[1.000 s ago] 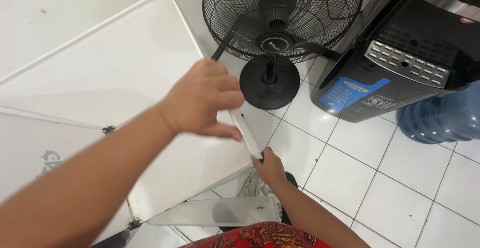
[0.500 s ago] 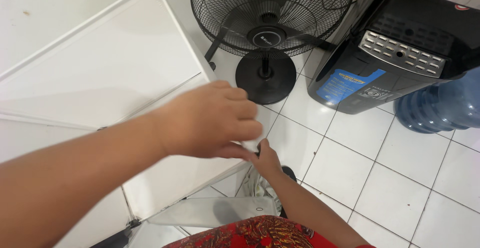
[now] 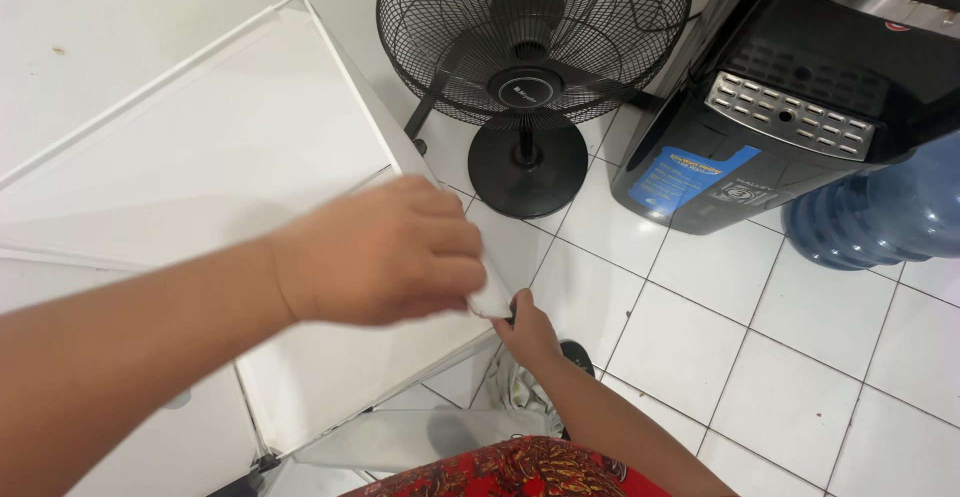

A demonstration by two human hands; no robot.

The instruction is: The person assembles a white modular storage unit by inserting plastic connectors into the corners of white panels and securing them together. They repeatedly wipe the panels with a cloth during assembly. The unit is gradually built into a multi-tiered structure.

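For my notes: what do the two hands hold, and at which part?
Both hands, left hand and right hand, grip the white panel at its near corner edge.

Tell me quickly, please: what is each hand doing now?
Left hand: fingers closed around the edge of the white panel.
Right hand: at the same panel's corner lower down; grip cannot be told.

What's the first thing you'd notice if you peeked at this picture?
The left hand fills the middle, fingers closed around the corner of a white panel that lies tilted at the left. Below it the right hand touches the same edge. A black fan stands at top centre on the tiled floor.
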